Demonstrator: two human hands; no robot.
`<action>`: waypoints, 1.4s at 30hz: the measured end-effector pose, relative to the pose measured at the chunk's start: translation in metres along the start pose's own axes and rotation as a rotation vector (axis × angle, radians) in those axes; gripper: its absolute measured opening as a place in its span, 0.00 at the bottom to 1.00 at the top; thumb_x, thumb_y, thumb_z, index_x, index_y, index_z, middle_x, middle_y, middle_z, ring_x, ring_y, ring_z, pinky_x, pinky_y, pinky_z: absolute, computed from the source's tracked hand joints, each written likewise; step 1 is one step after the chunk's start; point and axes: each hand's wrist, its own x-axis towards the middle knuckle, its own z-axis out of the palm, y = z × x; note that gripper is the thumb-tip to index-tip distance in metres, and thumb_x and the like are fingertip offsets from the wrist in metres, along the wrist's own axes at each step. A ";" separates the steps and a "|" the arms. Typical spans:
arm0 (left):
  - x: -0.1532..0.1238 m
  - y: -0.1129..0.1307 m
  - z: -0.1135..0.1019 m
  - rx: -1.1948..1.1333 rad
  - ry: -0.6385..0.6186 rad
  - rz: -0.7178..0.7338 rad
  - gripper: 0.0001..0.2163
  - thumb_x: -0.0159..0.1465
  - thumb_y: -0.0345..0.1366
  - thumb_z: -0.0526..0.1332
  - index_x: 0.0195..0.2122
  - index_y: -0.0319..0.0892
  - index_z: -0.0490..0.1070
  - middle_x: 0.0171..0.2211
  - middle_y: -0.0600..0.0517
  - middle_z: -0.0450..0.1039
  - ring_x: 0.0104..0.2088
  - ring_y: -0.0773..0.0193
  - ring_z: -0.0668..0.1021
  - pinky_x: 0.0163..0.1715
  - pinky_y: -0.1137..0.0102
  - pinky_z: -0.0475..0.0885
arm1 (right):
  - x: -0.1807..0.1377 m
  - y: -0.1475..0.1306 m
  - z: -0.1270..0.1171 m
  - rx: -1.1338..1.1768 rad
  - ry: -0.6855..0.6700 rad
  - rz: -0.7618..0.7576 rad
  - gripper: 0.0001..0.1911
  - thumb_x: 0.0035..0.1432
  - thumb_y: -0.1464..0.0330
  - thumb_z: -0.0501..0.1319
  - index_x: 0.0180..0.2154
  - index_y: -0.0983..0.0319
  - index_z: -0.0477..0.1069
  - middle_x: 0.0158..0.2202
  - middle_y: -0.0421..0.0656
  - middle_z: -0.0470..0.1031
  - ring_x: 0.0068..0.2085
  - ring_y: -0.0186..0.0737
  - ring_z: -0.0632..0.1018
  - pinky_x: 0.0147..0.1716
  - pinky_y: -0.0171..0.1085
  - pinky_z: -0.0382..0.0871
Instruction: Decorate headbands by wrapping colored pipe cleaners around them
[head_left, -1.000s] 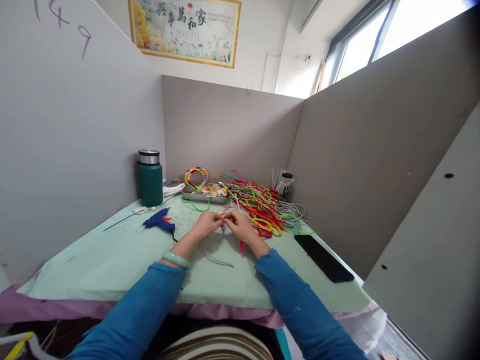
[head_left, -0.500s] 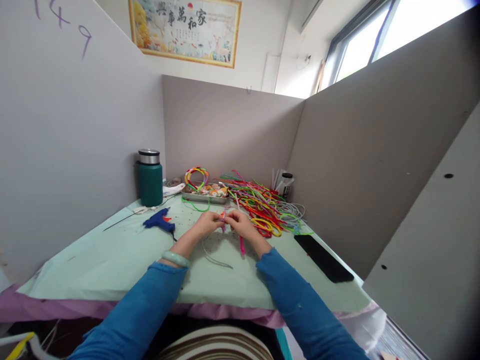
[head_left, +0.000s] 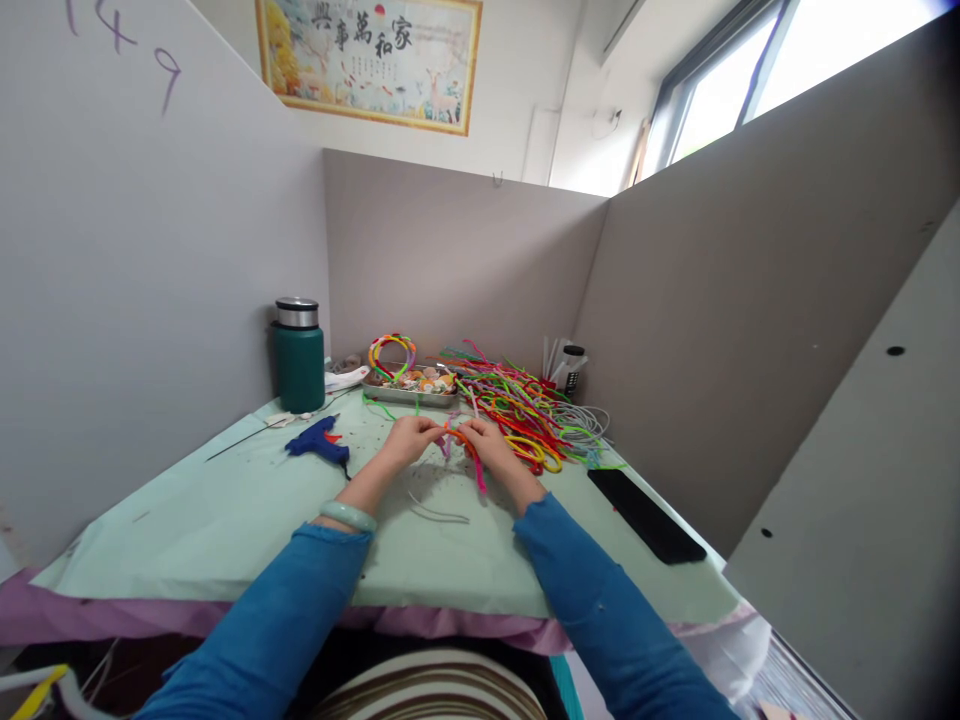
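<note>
My left hand (head_left: 409, 440) and my right hand (head_left: 491, 447) meet over the pale green table cover (head_left: 225, 510), both pinched on a small bundle of pipe cleaners (head_left: 459, 440) in orange, pink and purple. A pink end of the bundle trails down toward me past my right hand. A jade bangle (head_left: 345, 516) sits on my left wrist. Below the hands a thin white wire (head_left: 439, 514) lies loose on the cover.
A blue glue gun (head_left: 321, 442) lies left of my hands. A green flask (head_left: 298, 357) stands at the back left. Behind are a metal tray (head_left: 409, 388) of small pieces and a heap of coloured pipe cleaners (head_left: 525, 410). A black phone (head_left: 645, 515) lies right.
Both hands have shifted slightly away from me. The orange pipe cleaner now arches between them, and the white wire lies farther from my hands.
</note>
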 end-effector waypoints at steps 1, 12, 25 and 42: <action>0.000 0.000 -0.001 -0.015 0.014 -0.011 0.17 0.55 0.46 0.57 0.28 0.37 0.77 0.16 0.54 0.69 0.15 0.72 0.62 0.17 0.75 0.56 | 0.000 0.000 -0.001 0.031 -0.015 0.016 0.14 0.52 0.59 0.58 0.24 0.63 0.67 0.19 0.37 0.64 0.19 0.28 0.62 0.17 0.29 0.54; 0.004 0.002 -0.006 -0.385 0.183 -0.118 0.18 0.51 0.47 0.61 0.32 0.34 0.74 0.25 0.49 0.74 0.13 0.75 0.61 0.12 0.75 0.57 | -0.010 -0.005 -0.001 0.330 -0.300 0.273 0.19 0.52 0.57 0.61 0.42 0.61 0.69 0.28 0.44 0.76 0.21 0.31 0.71 0.16 0.29 0.60; 0.008 -0.007 -0.008 -0.667 0.298 -0.354 0.19 0.47 0.46 0.66 0.31 0.33 0.73 0.14 0.56 0.66 0.12 0.78 0.54 0.16 0.75 0.59 | 0.002 0.003 0.009 -0.004 0.047 -0.112 0.11 0.49 0.64 0.61 0.36 0.61 0.72 0.29 0.41 0.74 0.26 0.34 0.72 0.26 0.33 0.66; 0.010 -0.012 -0.007 -0.361 0.427 -0.430 0.11 0.54 0.40 0.58 0.28 0.37 0.75 0.28 0.46 0.76 0.14 0.72 0.63 0.12 0.74 0.57 | -0.004 0.005 0.013 -0.234 -0.009 -0.196 0.13 0.54 0.67 0.56 0.41 0.60 0.73 0.30 0.40 0.76 0.21 0.33 0.72 0.25 0.33 0.67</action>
